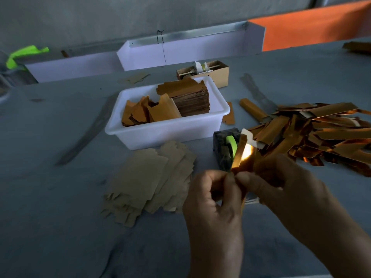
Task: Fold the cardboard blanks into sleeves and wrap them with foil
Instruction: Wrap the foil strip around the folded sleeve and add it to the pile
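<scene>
Sleeve [242, 155] upright above table's near edge, pinched at lower end by left hand [212, 199] and right hand [281, 183]. Risk: copper foil slips or creases, fingertip hold small; tape dispenser [226, 147] just behind.

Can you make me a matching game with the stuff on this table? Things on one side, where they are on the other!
Things:
1. shiny foil piece
2. plain brown blanks
3. tall stack of orange blanks
4. pile of finished foil sleeves

Places:
A. inside the white tub
B. on the right of the table
C. lying flat on the table in front of the tub
D. pinched between the left hand and right hand

Pairs: 1-D, 2-C, 3-A, 4-B
</scene>
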`<move>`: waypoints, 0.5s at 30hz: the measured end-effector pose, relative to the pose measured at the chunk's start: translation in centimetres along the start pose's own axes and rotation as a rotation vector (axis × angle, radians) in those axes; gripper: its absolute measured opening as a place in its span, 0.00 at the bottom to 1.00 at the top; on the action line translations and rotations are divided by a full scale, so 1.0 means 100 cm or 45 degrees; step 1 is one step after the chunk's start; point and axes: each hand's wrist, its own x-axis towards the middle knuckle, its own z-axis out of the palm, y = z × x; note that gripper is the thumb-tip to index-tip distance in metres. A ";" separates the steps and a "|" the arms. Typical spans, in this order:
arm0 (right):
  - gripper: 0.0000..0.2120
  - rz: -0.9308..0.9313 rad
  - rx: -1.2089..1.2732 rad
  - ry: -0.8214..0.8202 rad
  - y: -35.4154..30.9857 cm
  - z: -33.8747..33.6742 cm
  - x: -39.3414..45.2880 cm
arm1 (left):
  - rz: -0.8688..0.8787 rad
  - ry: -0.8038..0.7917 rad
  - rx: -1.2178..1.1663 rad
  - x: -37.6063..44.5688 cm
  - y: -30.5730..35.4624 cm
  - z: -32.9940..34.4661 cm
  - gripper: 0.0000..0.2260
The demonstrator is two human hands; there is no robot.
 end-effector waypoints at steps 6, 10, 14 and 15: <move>0.08 0.119 0.485 -0.161 0.007 0.010 0.007 | -0.234 -0.220 -0.030 0.006 0.004 -0.009 0.07; 0.12 0.140 0.630 -0.139 0.010 0.005 0.014 | -0.109 -0.149 0.214 0.018 -0.001 -0.018 0.12; 0.05 0.304 0.772 0.107 0.025 -0.010 0.041 | 0.070 0.083 0.938 0.046 -0.026 -0.045 0.17; 0.05 0.333 0.780 0.184 0.028 -0.013 0.049 | 0.003 0.050 1.131 0.053 -0.035 -0.053 0.21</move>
